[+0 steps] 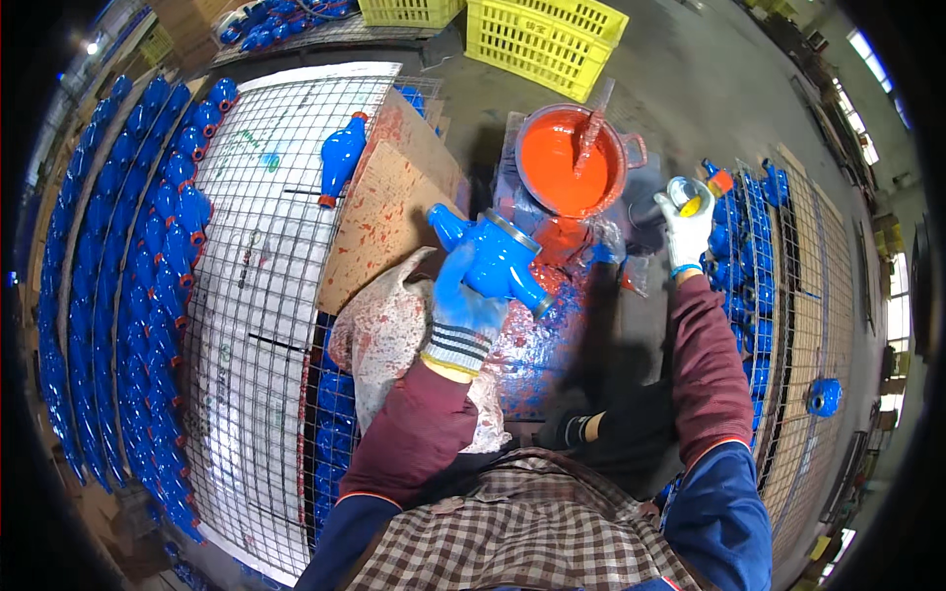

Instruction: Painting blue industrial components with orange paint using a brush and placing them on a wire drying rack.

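Observation:
My left hand (463,305), in a blue-stained knit glove, is closed round a glossy blue cast fitting (490,260) with a round metal collar and two pipe ends. It is held tilted, in front of a pot of orange-red paint (564,167) with a paint-coated stick (591,133) leaning in it. Over at the right rack, my right hand (687,231), in a white glove, grips a round metal-rimmed piece (690,200) with yellow inside. An orange-red end (721,182) shows beside that piece; whether the two are joined is hard to tell.
At left, a wire-mesh rack (246,345) carries one blue fitting (342,158) with orange ends, beside long rows of similar fittings (148,266). Paint-spattered cardboard (379,222) borders it. Another mesh rack (803,295) stands right. Yellow crates (542,44) sit beyond the pot.

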Demonstrator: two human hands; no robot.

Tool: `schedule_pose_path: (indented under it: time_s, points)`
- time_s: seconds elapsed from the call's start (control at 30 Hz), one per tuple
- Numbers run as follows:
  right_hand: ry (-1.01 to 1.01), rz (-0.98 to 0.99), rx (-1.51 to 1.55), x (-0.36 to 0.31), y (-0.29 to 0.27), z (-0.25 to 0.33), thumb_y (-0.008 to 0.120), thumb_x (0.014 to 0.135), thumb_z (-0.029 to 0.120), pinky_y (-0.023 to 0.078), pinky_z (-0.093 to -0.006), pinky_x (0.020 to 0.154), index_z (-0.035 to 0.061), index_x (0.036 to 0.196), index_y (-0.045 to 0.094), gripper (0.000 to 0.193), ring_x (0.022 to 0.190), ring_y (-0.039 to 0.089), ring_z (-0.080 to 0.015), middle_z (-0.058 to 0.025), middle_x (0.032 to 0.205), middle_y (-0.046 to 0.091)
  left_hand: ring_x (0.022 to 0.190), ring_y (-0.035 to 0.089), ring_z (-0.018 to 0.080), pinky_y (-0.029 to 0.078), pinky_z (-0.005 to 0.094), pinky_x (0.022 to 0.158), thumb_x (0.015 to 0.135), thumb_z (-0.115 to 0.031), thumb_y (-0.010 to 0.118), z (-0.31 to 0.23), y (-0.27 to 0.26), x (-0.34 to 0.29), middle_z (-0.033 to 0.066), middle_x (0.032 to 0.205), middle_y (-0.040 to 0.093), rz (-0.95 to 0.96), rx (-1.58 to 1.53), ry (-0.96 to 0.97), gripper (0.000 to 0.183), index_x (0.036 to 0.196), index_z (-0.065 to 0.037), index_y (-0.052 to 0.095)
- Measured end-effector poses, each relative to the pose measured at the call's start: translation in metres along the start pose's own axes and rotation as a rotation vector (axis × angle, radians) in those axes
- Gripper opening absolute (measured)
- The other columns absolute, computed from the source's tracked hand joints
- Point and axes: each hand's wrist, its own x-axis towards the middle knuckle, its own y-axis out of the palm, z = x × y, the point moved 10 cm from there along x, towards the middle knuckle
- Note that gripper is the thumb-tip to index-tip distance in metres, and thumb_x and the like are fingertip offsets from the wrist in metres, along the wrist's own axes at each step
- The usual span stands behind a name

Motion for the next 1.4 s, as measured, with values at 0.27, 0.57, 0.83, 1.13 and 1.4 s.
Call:
schedule_pose_path:
  time_s: [0.27, 0.57, 0.83, 1.13, 1.4]
  points:
    - [0.106, -0.142, 0.287, -0.024, -0.048, 0.079, 0.045, 0.102, 0.028, 0.044, -0.0316, 0.097, -0.0004, 0.122, 0.056, 0.036, 0.109, 0.056, -0.0183, -0.0107, 0.12, 0.06, 0.114, 0.055, 0.0253, 0.049, 0.0438, 0.096, 0.081, -0.029, 0.072, -0.004, 0.01, -0.011, 0.0084, 0.122, 0.056, 0.002, 0.083, -0.017, 0.062, 0.133, -0.007, 0.045]
    - [0.555, 0.229, 0.444, -0.101, 0.061, 0.058, 0.065, 0.091, 0.017, 0.049, -0.0236, 0.06, 0.0011, 0.113, 0.063, 0.027, 0.067, 0.061, -0.0101, -0.0055, 0.088, 0.067, 0.114, 0.054, 0.0305, 0.049, 0.0493, 0.094, 0.08, -0.042, 0.071, -0.004, 0.016, -0.015, 0.0119, 0.128, 0.052, 0.029, 0.172, -0.04, 0.07, 0.137, -0.015, 0.042]
    - [0.458, 0.266, 0.167, -0.091, 0.087, 0.056, 0.069, 0.088, 0.026, 0.049, -0.0264, 0.059, 0.0021, 0.104, 0.068, 0.029, 0.063, 0.064, -0.0114, -0.006, 0.08, 0.07, 0.107, 0.058, 0.0358, 0.054, 0.0482, 0.084, 0.082, -0.053, 0.067, -0.021, 0.041, -0.02, 0.0156, 0.128, 0.053, 0.135, 0.165, 0.038, 0.07, 0.139, -0.019, 0.042]
    - [0.459, 0.396, 0.188, -0.103, 0.065, 0.066, 0.066, 0.09, 0.029, 0.051, -0.0262, 0.064, 0.0014, 0.097, 0.071, 0.029, 0.068, 0.067, -0.0132, -0.0062, 0.079, 0.071, 0.086, 0.064, 0.0329, 0.058, 0.0392, 0.064, 0.079, -0.075, 0.053, -0.002, 0.049, -0.038, 0.0236, 0.115, 0.059, -0.009, -0.049, -0.147, 0.093, 0.134, -0.001, 0.043]
    - [0.804, 0.153, 0.964, -0.16, -0.04, 0.118, 0.051, 0.1, 0.037, 0.053, -0.0292, 0.07, 0.0048, 0.12, 0.053, 0.038, 0.074, 0.062, -0.018, -0.011, 0.096, 0.063, 0.108, 0.059, 0.0247, 0.052, 0.0398, 0.09, 0.076, -0.036, 0.079, -0.008, 0.046, -0.095, 0.0101, 0.123, 0.054, 0.137, 0.559, 0.255, 0.08, 0.136, -0.003, 0.038]
